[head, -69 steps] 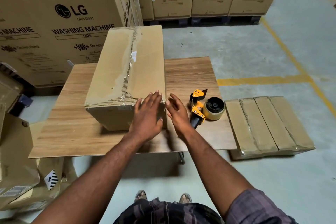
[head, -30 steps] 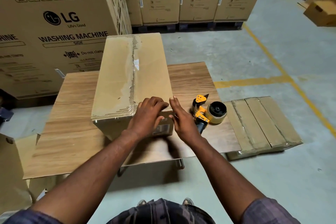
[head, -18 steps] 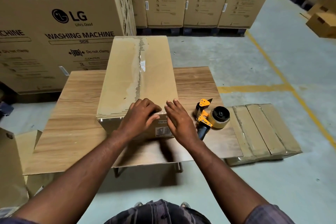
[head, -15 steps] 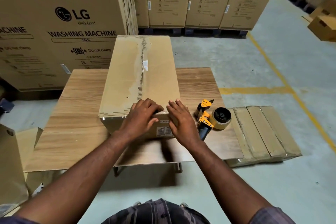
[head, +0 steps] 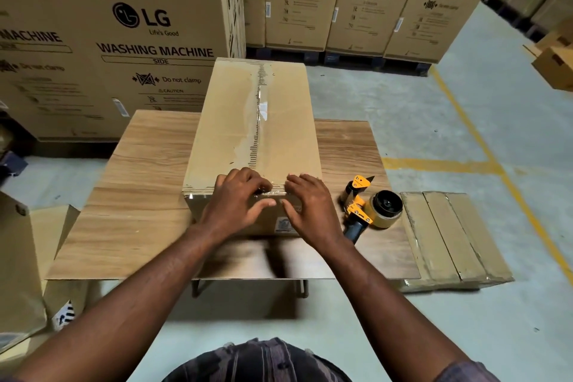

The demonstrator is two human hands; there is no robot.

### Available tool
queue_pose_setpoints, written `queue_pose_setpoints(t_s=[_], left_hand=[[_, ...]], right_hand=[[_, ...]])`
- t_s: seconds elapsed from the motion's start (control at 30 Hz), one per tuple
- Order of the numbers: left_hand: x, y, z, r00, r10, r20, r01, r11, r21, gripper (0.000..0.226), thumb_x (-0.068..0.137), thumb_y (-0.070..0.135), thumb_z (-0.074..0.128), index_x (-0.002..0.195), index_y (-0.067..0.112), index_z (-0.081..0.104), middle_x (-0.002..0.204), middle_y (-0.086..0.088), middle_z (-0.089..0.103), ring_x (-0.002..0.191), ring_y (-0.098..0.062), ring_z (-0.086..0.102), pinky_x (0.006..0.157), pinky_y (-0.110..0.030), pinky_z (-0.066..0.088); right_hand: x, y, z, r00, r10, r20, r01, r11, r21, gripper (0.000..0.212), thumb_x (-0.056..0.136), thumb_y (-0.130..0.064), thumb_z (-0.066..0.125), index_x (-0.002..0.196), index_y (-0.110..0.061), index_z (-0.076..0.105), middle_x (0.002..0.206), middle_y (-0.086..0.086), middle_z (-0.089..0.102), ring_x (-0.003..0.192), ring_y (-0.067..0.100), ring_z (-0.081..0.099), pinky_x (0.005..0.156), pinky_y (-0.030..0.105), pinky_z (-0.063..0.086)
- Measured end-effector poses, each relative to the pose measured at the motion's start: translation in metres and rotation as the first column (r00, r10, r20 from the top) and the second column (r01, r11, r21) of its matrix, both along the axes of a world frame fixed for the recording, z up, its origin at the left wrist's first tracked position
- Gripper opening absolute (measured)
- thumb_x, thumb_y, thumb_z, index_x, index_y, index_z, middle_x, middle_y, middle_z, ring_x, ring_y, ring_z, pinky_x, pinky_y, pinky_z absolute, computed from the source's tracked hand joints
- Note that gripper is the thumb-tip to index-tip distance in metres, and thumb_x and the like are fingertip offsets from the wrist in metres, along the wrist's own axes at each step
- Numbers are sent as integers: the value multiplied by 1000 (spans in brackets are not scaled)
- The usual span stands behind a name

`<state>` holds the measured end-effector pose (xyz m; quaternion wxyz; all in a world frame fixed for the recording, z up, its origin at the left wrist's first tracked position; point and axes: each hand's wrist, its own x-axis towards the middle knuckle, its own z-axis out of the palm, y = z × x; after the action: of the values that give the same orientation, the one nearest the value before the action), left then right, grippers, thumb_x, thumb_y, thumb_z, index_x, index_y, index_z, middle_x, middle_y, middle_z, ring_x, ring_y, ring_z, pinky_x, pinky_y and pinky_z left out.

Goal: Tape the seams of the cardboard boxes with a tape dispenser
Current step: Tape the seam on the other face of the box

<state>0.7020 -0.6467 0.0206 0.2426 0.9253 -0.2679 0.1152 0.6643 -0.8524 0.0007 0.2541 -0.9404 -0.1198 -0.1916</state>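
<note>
Big washing-machine cartons wall a warehouse floor; before them stands a wood-grain surface. A long box lies along its middle, reaching the far edge, its top seam already under clear tape. The left hand and right hand lie open and flat on the box's near end, gripping nothing, pressing the tape end down over the edge. The dispenser rests idle near the surface's right edge. Smoothing looks nearly finished; next likely calls for picking up the dispenser.
</note>
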Motion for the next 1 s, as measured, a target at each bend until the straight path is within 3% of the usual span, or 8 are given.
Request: queue_pose_setpoints(t_s=[0.13,0.3,0.4,0.47,0.6,0.7,0.87,1.0], left_hand=[[9,27,0,996,87,-17,-87,996,-28,37,83,60,57,102,31,69,99,6,62,95,-22,56,79,-39,42],[7,43,-1,997,31,-66,-30,999,19,41,76,36,83,113,30,67,107,7,59,100,-23,55,83,-42,45],[6,43,2,999,31,-35,-32,999,-26,38,81,55,65,108,29,68,105,7,60,98,-21,56,81,-42,46],[8,48,3,998,53,-20,-54,998,-37,40,82,60,56,104,29,69,102,8,61,96,-20,55,80,-41,45],[12,66,1,996,78,-44,-78,997,-12,34,78,51,75,106,32,69,103,9,60,100,-19,55,82,-39,39],[10,76,1,993,54,-100,-50,998,40,47,72,32,86,115,34,67,110,10,57,106,-17,52,87,-42,37],[11,87,5,997,36,-65,-38,999,-36,39,81,60,61,108,33,68,104,11,59,101,-16,52,84,-40,40],[15,99,4,996,15,-93,-20,999,-49,29,83,41,76,110,32,69,104,11,58,103,-16,51,89,-43,44]], right_hand=[[5,21,6,997,-53,48,52,998,29,18,89,-28,73,106,-21,75,113,-5,70,105,23,58,88,40,43],[-3,18,-5,997,-57,43,57,998,10,36,84,-21,75,119,-22,70,124,-6,65,110,22,54,92,42,42],[6,34,7,993,-118,-4,118,993,14,29,86,-43,70,109,-26,72,112,-5,65,105,21,54,86,39,40],[12,44,12,992,-121,-19,121,993,-13,22,87,-44,72,103,-28,73,104,-4,64,100,23,54,81,37,36],[11,39,6,996,-91,-16,90,996,-17,17,89,-35,75,105,-30,72,106,-6,62,101,23,52,80,37,36],[7,37,4,995,-91,-32,90,996,-27,31,82,-21,82,110,-29,71,111,-6,62,105,25,53,81,36,36],[19,71,18,995,-55,-77,57,998,15,25,84,-40,78,103,-26,71,103,-3,63,101,23,52,81,37,37],[20,88,11,993,-96,-64,97,995,22,15,87,-40,73,98,-29,71,99,-7,61,97,20,51,79,36,35]])
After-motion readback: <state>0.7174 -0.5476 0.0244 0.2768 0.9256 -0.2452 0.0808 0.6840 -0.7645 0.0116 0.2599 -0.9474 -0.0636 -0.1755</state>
